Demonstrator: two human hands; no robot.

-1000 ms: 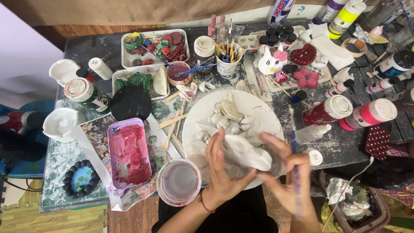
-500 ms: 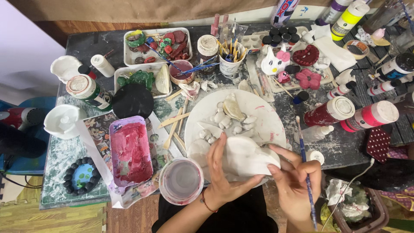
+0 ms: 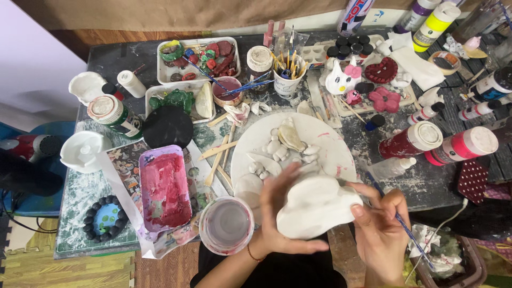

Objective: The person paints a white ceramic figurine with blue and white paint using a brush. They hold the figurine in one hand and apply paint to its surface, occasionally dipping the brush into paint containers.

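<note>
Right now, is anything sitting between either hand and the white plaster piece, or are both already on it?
Nothing visible is in the way. The left hand cradles the white plaster piece directly, and the right hand touches its right edge while gripping a thin blue paintbrush. The piece is held above the near edge of the white plate.

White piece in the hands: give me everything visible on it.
The white piece is a plain, unpainted, matte lump, like plaster or clay, with a rounded, lobed outline and smooth surface. It is held up just above the near edge of the round white plate, tilted toward the camera. The left hand cups it from the left and beneath, thumb along its lower edge. The right hand touches its right side with fingertips while gripping a thin blue-handled brush. Its underside is hidden.
</note>
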